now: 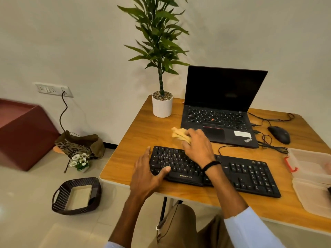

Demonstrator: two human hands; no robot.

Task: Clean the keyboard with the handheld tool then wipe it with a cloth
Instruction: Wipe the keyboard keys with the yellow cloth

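A black keyboard (247, 173) lies across the front of the wooden desk (136, 140). My left hand (146, 173) rests at the keyboard's left end, fingers straight along its side and thumb on the lower keys. My right hand (196, 144) grips a crumpled yellow cloth (178, 134) just past the keyboard's upper edge, near its left half. No handheld cleaning tool is visible.
An open black laptop (222, 108) stands behind the keyboard, a potted plant (162, 104) to its left. A black mouse (279, 134) with cables lies at the right. A clear plastic container (315, 176) sits at the desk's right edge. A dark basket (77, 196) is on the floor.
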